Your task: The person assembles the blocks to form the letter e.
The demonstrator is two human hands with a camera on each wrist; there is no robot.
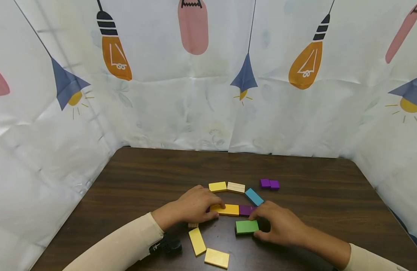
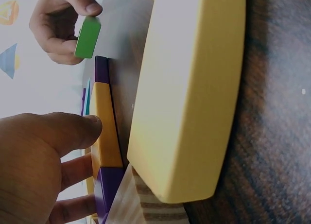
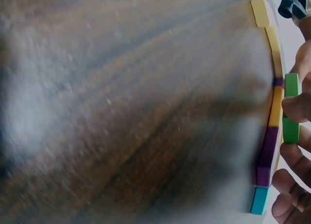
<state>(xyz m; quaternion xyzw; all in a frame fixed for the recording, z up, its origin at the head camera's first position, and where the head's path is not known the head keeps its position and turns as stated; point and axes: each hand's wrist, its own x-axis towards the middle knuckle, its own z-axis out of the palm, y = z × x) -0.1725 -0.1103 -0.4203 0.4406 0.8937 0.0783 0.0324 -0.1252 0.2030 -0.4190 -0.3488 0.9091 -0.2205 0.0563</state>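
Between the thumb and fingers of my right hand (image 1: pixel 283 224), a green block (image 1: pixel 247 227) is pinched, raised above the table in the left wrist view. My left hand (image 1: pixel 195 206) has its thumb on the near side of an orange-yellow block (image 1: pixel 230 210) and its fingers on the far side, gripping it where it lies. A purple block (image 1: pixel 246 210) adjoins its right end; another purple block (image 2: pixel 109 185) meets its left end. Behind them curve a yellow block (image 1: pixel 217 186), a plain wooden block (image 1: pixel 236 188) and a blue block (image 1: pixel 254 197).
Two yellow blocks, one slanted (image 1: pixel 197 241) and one nearer (image 1: pixel 216 258), lie at the front with a striped wooden block (image 2: pixel 155 204) partly hidden behind them. Two small purple blocks (image 1: pixel 269 184) sit at the back right. A patterned white curtain (image 1: pixel 195 113) surrounds the brown table (image 1: pixel 154 165).
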